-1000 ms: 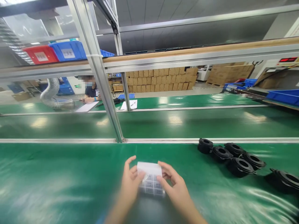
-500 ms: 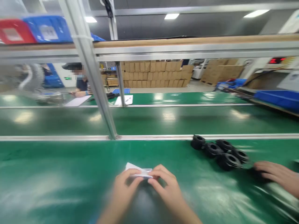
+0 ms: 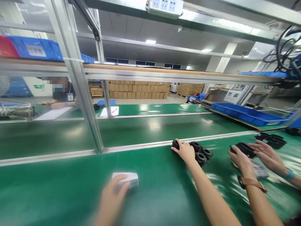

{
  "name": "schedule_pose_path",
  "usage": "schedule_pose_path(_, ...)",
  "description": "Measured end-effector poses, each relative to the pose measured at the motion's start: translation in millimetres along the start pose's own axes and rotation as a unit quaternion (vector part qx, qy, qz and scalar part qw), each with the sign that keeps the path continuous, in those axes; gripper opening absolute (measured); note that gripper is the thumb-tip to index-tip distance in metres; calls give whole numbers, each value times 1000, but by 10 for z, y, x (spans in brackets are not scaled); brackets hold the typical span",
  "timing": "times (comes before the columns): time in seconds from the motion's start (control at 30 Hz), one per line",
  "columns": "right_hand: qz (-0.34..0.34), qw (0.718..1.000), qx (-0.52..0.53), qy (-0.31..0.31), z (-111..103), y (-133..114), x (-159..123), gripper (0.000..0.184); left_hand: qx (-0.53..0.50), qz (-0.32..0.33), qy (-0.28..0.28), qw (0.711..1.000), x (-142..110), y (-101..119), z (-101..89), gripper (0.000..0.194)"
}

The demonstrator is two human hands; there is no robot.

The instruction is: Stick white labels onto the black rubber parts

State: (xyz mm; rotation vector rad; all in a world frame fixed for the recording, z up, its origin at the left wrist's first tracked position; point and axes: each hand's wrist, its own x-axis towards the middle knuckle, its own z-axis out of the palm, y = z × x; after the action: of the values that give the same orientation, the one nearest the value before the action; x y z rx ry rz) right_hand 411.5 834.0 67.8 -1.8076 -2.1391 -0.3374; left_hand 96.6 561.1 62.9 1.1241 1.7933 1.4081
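Right now we are working with our hands apart on the green belt [image 3: 58,188]. Our left hand [image 3: 111,196] is lying low at about 7 o'clock in the view, its fingertips resting on the near edge of a white label pad [image 3: 127,178]. The pad is lying flat on the belt. The hand is blurred, so we cannot tell whether it is pinching the pad or only pressing on it.

Our right hand [image 3: 185,151] is stretching out towards 1 o'clock from the pad. It is lying palm down, with the fingers loosely curved over the leftmost piece of a cluster of black rings [image 3: 202,153]. The fingers are touching that ring but not yet closing round it. The cluster is sitting just inside the metal rail [image 3: 141,146] at the belt's far edge.

Further round, at 3 o'clock, a co-worker's hands [image 3: 243,160] are handling another black part [image 3: 243,148], well clear of ours.

We judge that we are at the fetching step, with the pad parked and a ring about to be taken. The next move calls for closing the right fingers on one ring alone without dragging its touching neighbours. The left hand needs to be keeping the pad from sliding.
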Motion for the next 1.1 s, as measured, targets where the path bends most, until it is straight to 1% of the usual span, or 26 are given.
schedule_pose_path(0.07,-31,999,-17,-7,-11,-153,-103,57,-14,6,11,1000,4,7,20,38)
schedule_pose_path(0.1,-55,998,-18,-8,-24,-282,-177,57,-20,9,16,1000,3,12,32,35)
schedule_pose_path(0.17,-121,993,-5,-10,-54,-629,-348,59,-29,19,18,999,-2,25,57,30)
schedule_pose_path(0.3,-262,963,59,-7,-101,-1445,-685,69,-31,29,-21,999,-10,50,76,25)
schedule_pose_path(0.37,-308,947,90,-5,-111,-1739,-794,69,-33,22,-37,999,-12,58,68,25)
schedule_pose_path(0.4,-323,941,104,-2,-115,-1829,-827,67,-35,18,-39,998,-13,60,61,25)
schedule_pose_path(0.47,-340,931,132,11,-136,-1883,-862,67,-40,14,-38,998,-13,65,44,26)
schedule_pose_path(0.53,-340,927,155,36,-200,-1805,-886,67,-48,14,-36,998,-12,69,28,26)
schedule_pose_path(0.57,-334,924,175,55,-251,-1738,-907,62,-56,13,-36,998,-11,70,20,26)
schedule_pose_path(0.6,-324,918,217,70,-313,-1668,-941,53,-66,12,-36,997,-11,72,14,25)
schedule_pose_path(0.63,-314,905,279,71,-379,-1604,-988,43,-78,9,-36,996,-13,75,9,25)
schedule_pose_path(0.67,-306,883,351,57,-444,-1554,-1046,36,-89,6,-36,995,-15,78,4,25)
schedule_pose_path(0.73,-294,822,488,-3,-543,-1512,-1182,30,-96,-1,-34,995,-26,88,-2,24)
schedule_pose_path(0.77,-293,794,532,-36,-570,-1519,-1249,29,-90,-2,-32,995,-34,95,-4,23)
schedule_pose_path(0.83,-294,764,569,-73,-581,-1568,-1356,22,-69,2,-29,997,-53,110,-2,21)
schedule_pose_path(0.9,-288,746,595,-83,-559,-1628,-1417,11,-44,13,-29,998,-74,123,8,16)
schedule_pose_path(0.97,-282,735,611,-85,-537,-1668,-1443,8,-10,38,-12,999,-99,130,23,12)
schedule_pose_path(1.0,-279,734,614,-83,-534,-1679,-1450,9,17,55,11,998,-113,131,31,11)
schedule_pose_path(1.1,-267,734,618,-83,-551,-1692,-1473,9,90,104,103,985,-146,135,36,5)
